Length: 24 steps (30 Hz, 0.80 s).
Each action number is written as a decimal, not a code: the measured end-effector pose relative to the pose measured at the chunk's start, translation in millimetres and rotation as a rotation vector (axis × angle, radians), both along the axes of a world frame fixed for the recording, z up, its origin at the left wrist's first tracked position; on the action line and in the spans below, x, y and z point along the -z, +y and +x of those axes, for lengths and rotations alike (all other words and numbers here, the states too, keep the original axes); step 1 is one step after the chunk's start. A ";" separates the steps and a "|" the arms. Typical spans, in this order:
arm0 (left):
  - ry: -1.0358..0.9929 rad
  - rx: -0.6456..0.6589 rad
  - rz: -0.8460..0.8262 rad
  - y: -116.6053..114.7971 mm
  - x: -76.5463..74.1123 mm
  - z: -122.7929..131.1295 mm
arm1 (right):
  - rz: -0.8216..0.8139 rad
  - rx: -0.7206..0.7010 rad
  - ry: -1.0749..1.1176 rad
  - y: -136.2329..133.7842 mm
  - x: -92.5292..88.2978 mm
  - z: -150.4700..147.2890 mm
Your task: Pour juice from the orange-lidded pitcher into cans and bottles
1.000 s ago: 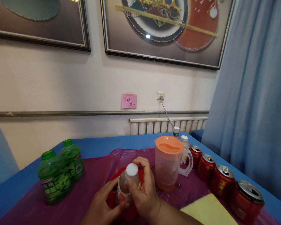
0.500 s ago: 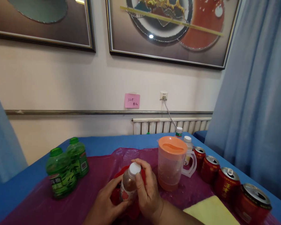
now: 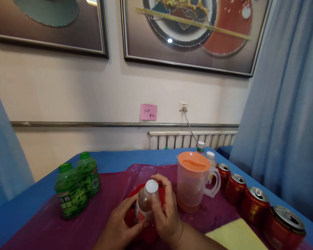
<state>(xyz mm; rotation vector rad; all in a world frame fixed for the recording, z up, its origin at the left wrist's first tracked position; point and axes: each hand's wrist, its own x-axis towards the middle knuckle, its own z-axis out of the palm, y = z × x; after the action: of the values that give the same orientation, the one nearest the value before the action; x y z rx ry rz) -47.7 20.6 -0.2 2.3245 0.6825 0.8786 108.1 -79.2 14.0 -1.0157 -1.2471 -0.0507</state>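
A small clear bottle (image 3: pixel 144 205) with brownish drink and a white cap (image 3: pixel 151 186) stands tilted over a red dish (image 3: pixel 148 232) on the purple sheet. My left hand (image 3: pixel 118 227) wraps the bottle's lower body. The fingers of my right hand (image 3: pixel 165 211) are closed around the bottle's neck just under the cap. A clear pitcher (image 3: pixel 191 182) with an orange lid stands just right of my right hand.
Two green bottles (image 3: pixel 77 187) stand at the left. A row of red cans (image 3: pixel 253 208) runs along the right edge, two small white-capped bottles (image 3: pixel 208 161) behind the pitcher. A yellow cloth (image 3: pixel 236 238) lies front right. Blue curtain (image 3: pixel 289 104) hangs at the right, wall and radiator behind.
The view has shifted slightly, so everything sits a little further right. My hands keep their hold on the bottle; my right fingers shifted slightly around the cap.
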 end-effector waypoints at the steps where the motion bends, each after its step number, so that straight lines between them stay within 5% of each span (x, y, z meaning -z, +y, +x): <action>1: 0.000 0.002 0.003 0.0 0.1 -0.2 | -0.004 -0.005 -0.006 -1.1 0.0 -0.2; 24: -0.002 -0.017 0.039 1.4 1.6 -2.2 | -0.008 -0.009 0.025 -1.7 2.6 -1.7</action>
<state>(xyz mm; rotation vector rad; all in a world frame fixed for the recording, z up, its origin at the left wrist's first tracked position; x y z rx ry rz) -49.9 21.9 -1.8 2.3552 0.6905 0.9093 106.4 -80.9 11.4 -1.0145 -1.2304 -0.0258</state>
